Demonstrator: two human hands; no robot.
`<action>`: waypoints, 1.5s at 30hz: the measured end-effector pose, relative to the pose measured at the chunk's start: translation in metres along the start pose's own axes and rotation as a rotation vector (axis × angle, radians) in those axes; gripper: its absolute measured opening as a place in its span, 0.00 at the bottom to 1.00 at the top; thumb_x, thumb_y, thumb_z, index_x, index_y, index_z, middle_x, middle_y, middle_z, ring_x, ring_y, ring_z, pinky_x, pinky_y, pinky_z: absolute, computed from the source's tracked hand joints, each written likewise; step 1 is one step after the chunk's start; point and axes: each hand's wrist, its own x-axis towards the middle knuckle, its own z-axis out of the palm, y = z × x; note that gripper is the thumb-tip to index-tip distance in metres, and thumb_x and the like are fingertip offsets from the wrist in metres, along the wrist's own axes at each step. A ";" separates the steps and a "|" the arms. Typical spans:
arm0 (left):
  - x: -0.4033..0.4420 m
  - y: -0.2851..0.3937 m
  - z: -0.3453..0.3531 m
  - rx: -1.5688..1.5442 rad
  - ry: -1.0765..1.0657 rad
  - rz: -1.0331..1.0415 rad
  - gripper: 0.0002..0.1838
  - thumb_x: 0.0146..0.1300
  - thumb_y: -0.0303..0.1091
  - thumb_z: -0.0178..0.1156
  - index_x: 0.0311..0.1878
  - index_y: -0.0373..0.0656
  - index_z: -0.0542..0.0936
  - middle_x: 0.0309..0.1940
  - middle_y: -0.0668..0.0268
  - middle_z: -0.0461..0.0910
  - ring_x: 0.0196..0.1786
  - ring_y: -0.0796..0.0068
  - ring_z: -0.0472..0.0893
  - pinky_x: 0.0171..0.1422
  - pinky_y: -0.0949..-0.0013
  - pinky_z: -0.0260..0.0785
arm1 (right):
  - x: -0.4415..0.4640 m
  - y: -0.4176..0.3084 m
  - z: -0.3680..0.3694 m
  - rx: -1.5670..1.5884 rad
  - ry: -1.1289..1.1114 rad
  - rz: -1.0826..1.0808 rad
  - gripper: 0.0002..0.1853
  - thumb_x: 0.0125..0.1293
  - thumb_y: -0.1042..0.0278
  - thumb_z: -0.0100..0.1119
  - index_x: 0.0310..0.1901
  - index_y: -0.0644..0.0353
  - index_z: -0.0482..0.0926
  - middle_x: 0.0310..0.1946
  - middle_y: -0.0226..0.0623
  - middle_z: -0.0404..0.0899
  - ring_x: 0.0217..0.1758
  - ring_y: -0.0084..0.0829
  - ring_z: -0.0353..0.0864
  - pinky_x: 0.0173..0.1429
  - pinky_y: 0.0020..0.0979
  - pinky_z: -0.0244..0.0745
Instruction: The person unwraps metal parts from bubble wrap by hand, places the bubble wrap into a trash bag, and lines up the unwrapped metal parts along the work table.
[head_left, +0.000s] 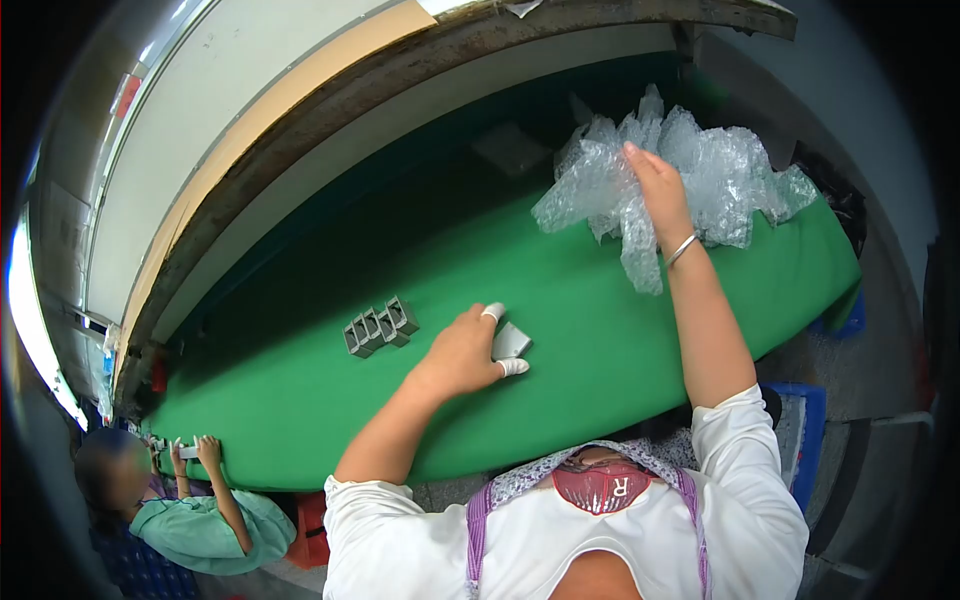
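My left hand (468,350), with white finger cots on the thumb and a finger, is around a small grey block (512,342) low over the green cloth. Thumb and finger lie on opposite sides of the block; the palm hides part of it. To its left, several grey hollow rectangular pieces (380,327) stand side by side in a short row. My right hand (660,190), a bangle at the wrist, reaches into a heap of clear bubble wrap (715,170). Its fingers are close together on one sheet, and the thumb is hidden.
Green cloth (590,340) covers the long table. A worn-edged shelf (270,165) overhangs its far side. At the left end another person (205,525) in a green top handles a pale part. A blue crate (800,440) stands on the floor by the right side.
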 end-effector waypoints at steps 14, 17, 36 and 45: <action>0.007 -0.099 -0.039 0.239 0.110 0.378 0.18 0.44 0.11 0.51 0.41 0.34 0.73 0.51 0.50 0.73 0.65 0.48 0.67 0.73 0.54 0.58 | -0.002 -0.033 -0.041 -0.392 -0.220 0.125 0.11 0.60 0.64 0.63 0.40 0.56 0.74 0.33 0.31 0.80 0.39 0.15 0.73 0.41 0.21 0.67; -0.025 -0.107 -0.049 0.243 0.038 0.195 0.20 0.42 0.12 0.52 0.44 0.34 0.76 0.55 0.53 0.73 0.67 0.52 0.66 0.75 0.52 0.55 | -0.013 -0.003 -0.028 -0.783 -0.534 -0.169 0.30 0.53 0.64 0.68 0.59 0.52 0.71 0.34 0.40 0.82 0.38 0.31 0.81 0.42 0.35 0.75; 0.150 0.008 0.057 -0.080 0.504 0.157 0.21 0.55 0.33 0.63 0.50 0.33 0.77 0.50 0.49 0.74 0.54 0.49 0.73 0.60 0.55 0.67 | -0.035 0.027 0.020 -1.673 -0.452 -0.101 0.22 0.54 0.45 0.66 0.31 0.61 0.83 0.30 0.46 0.84 0.41 0.41 0.84 0.43 0.40 0.78; 0.181 0.006 0.062 -0.393 0.664 0.276 0.16 0.52 0.22 0.61 0.46 0.36 0.78 0.49 0.54 0.76 0.53 0.54 0.75 0.58 0.61 0.68 | -0.020 0.083 0.020 -1.285 -0.203 -0.210 0.17 0.59 0.57 0.59 0.28 0.65 0.81 0.25 0.48 0.82 0.29 0.44 0.83 0.35 0.39 0.77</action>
